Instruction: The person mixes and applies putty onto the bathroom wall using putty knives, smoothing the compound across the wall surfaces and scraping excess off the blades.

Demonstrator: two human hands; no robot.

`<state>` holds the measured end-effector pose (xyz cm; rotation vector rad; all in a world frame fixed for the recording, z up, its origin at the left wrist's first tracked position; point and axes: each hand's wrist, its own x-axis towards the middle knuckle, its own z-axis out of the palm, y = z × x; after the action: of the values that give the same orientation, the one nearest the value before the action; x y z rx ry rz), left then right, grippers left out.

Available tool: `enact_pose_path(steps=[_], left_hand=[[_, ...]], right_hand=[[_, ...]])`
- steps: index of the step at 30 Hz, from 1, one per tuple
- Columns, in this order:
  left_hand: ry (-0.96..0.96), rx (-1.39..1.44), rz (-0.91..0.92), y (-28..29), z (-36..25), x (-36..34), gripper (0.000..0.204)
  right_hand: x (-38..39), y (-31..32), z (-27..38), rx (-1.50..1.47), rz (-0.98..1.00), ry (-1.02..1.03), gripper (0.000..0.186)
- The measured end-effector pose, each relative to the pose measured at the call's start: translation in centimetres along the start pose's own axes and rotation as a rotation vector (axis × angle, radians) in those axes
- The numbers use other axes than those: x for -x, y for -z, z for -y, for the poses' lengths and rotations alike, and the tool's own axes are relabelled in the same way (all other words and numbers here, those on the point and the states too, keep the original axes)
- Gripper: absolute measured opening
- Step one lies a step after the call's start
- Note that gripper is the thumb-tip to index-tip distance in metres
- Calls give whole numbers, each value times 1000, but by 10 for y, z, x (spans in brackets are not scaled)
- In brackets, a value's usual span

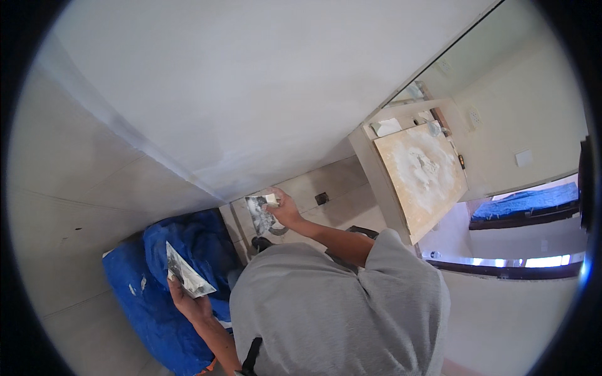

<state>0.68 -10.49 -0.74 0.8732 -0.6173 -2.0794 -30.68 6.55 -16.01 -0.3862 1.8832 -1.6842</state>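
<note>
Item: flat grey metal blade point(183, 271) smeared white, pinched at its near edge by my left hand point(190, 304), above a crumpled blue fabric cover point(182, 229); any handle hidden
Item: flat grey metal trowel point(256, 209) with pale block handle, my right hand point(287, 212) closed around that handle, over pale floor tiles point(342, 182)
Handling, as I judge: both light, stiff, slick where smeared; hold by handle or back, clear of thin edges

Light: soft | 1 blue-white flare point(587, 268), right rim | wall point(251, 81): faint shadows | edges bowed, corners black
</note>
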Motion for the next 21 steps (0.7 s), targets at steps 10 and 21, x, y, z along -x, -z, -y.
enact_pose_path(steps=[10,21], left_hand=[[-67,-41,-16,-16,-3,12,37],[-97,-21,-67,-15,1,16,31]], right_hand=[[-2,-14,12,-179,180,-111,22],[-6,-23,25,-413,317,-296,23]])
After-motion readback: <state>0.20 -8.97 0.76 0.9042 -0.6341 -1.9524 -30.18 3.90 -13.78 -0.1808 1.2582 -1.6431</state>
